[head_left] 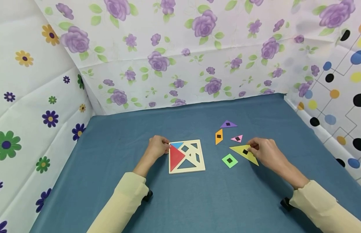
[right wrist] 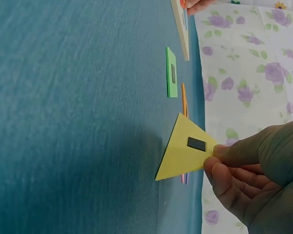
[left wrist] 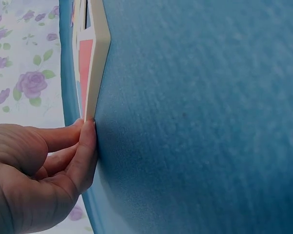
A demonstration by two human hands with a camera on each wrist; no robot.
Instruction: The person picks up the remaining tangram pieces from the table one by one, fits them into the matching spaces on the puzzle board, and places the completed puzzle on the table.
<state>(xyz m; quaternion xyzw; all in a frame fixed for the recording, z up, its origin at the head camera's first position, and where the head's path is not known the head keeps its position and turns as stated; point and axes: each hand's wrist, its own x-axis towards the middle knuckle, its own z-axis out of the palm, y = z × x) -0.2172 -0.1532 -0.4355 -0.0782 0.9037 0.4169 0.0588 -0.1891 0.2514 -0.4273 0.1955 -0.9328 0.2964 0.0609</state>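
At its upper left corner, a pale wooden tangram board (head_left: 201, 167) is pinched between thumb and fingers of my left hand (head_left: 157, 147). A large red triangle (head_left: 176, 158) and a smaller blue triangle (head_left: 176, 145) lie in its recesses; the other recesses show blue cloth. My right hand (head_left: 266, 152) pinches a large yellow triangle (head_left: 238, 149) by one edge, thumb on its face beside a black square patch. In the right wrist view the yellow triangle (right wrist: 180, 151) is tilted up over the cloth.
Between board and right hand lies a green square (head_left: 225, 159). Farther back are an orange parallelogram (head_left: 218, 141), a pink triangle (head_left: 239, 137) and a purple triangle (head_left: 227, 122). Blue cloth (head_left: 110, 194) covers the table, with a flowered curtain (head_left: 198, 64) behind and patterned sheets on both sides.
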